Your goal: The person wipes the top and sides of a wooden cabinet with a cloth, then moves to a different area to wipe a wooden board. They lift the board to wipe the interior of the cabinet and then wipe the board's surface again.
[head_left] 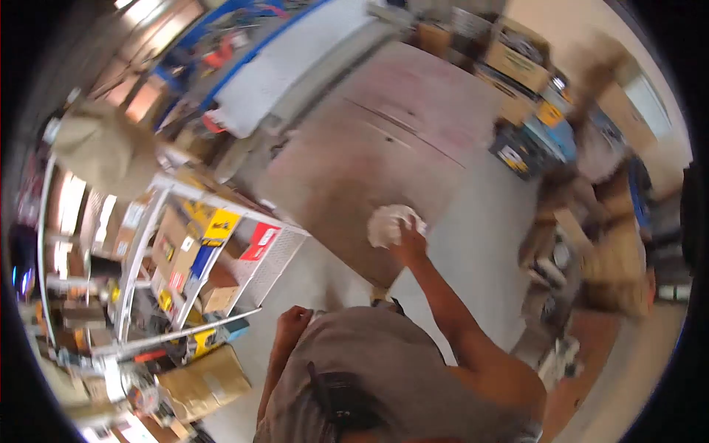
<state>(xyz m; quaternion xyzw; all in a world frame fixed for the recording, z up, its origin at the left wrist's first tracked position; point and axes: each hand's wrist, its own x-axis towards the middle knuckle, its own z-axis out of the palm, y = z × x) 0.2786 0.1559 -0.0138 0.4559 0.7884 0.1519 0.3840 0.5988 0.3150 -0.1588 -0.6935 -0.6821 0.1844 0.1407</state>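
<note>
A whitish, crumpled cloth-like bundle (385,226) lies on the near right part of a brown, dusty board or tabletop (317,177). My right hand (410,240) is on the bundle, its fingers curled into it at the right side. My left hand (295,316) hangs low beside my body, left of the tabletop's near corner. Its fingers look curled in, and whether anything is in them is too small and blurred to tell. A thin seam runs across the tabletop farther back.
White metal shelving (284,229) with boxes stands at the left. A cardboard box (203,384) lies on the floor below it. Cartons (517,63) and a dark case (517,151) are at the back right. More clutter lines the right side.
</note>
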